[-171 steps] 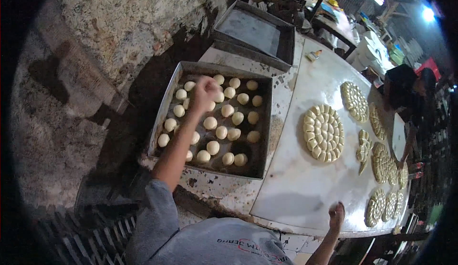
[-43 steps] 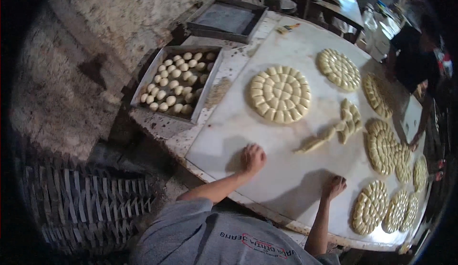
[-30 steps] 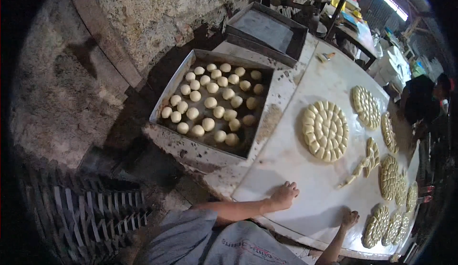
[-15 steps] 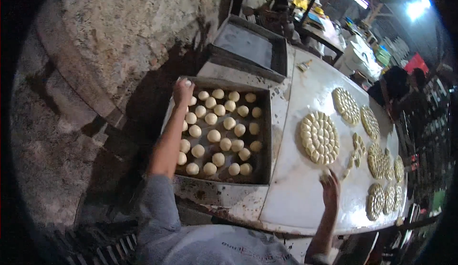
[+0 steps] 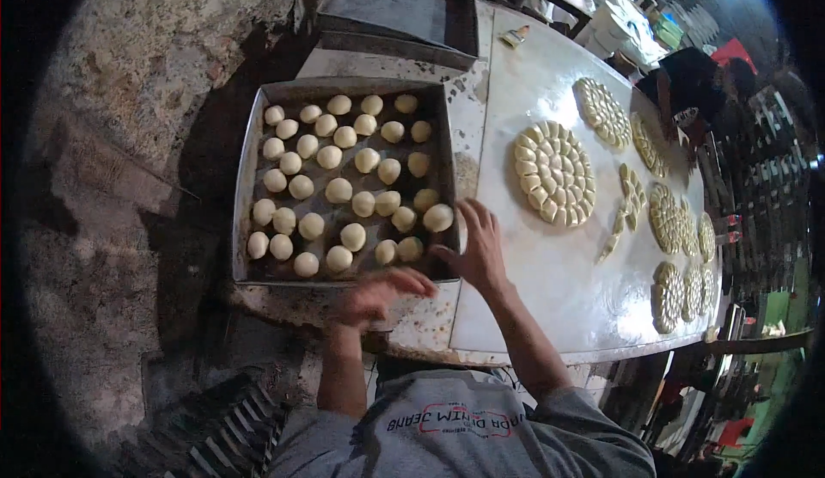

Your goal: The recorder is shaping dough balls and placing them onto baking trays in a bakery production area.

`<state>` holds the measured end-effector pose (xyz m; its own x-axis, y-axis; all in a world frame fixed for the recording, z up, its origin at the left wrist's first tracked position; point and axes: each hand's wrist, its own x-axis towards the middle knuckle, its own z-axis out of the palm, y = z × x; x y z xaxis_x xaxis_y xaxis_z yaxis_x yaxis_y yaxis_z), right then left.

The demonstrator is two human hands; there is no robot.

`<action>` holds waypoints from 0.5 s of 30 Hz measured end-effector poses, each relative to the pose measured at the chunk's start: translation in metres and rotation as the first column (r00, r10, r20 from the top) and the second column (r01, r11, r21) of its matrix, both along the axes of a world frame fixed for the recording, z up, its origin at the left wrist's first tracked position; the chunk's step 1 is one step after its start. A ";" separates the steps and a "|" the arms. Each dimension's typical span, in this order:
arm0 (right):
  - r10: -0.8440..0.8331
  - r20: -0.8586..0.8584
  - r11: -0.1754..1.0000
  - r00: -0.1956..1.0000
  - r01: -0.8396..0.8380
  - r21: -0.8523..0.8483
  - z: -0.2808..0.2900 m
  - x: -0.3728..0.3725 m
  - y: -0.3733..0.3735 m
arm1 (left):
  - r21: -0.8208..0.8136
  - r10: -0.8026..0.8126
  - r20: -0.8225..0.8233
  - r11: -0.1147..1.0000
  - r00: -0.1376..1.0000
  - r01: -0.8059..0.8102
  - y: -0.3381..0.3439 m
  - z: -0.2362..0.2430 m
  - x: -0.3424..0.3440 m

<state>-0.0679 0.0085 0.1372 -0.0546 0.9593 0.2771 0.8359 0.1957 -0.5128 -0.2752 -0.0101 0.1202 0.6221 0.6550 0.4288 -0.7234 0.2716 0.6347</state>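
A dark metal baking tray (image 5: 249, 211) in front of me holds many round, pale dough balls (image 5: 339, 190), set apart from each other. My right hand (image 5: 483, 250) is at the tray's right wall near the front corner, thumb and fingers spread. Just left of its fingers is a dough ball (image 5: 437, 217) that looks larger than its neighbours; I cannot tell whether the fingers touch it. Over the tray's near edge hovers my left hand (image 5: 378, 296), slightly blurred, with its fingers stretched to the right and nothing visible in them.
On the pale tabletop (image 5: 524, 289) to the right lie round slabs of dough cut into pieces (image 5: 554, 174) and some loose cut pieces (image 5: 630, 199). A brush (image 5: 515, 36) lies at the far side. Behind the tray stands another tray (image 5: 395, 14). A person (image 5: 692, 91) is at the far right.
My left hand has come from the tray's far left corner to its near edge. My right hand has moved left from the tabletop to the tray's right wall. The view has shifted.
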 end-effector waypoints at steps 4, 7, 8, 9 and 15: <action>-0.311 -0.108 0.945 0.944 0.320 0.072 -0.038 0.109 -0.072 | -0.226 -0.356 -0.168 0.922 0.919 0.316 -0.050 -0.010 0.094; -0.630 -0.143 0.771 0.764 0.637 0.009 -0.073 0.215 -0.125 | -0.189 -0.431 -0.524 0.900 0.735 0.393 -0.069 -0.040 0.175; -0.712 -0.053 0.700 0.700 0.714 0.025 -0.092 0.253 -0.144 | -0.052 -0.271 -0.762 0.931 0.588 0.363 -0.072 -0.062 0.207; -0.740 -0.055 0.670 0.670 0.742 0.024 -0.108 0.290 -0.171 | 0.131 -0.028 -0.840 0.958 0.541 0.253 -0.069 -0.078 0.236; -0.942 -0.178 0.283 0.285 0.959 0.037 -0.149 0.489 -0.239 | 0.786 0.780 -0.615 0.595 0.114 0.165 -0.012 -0.102 0.467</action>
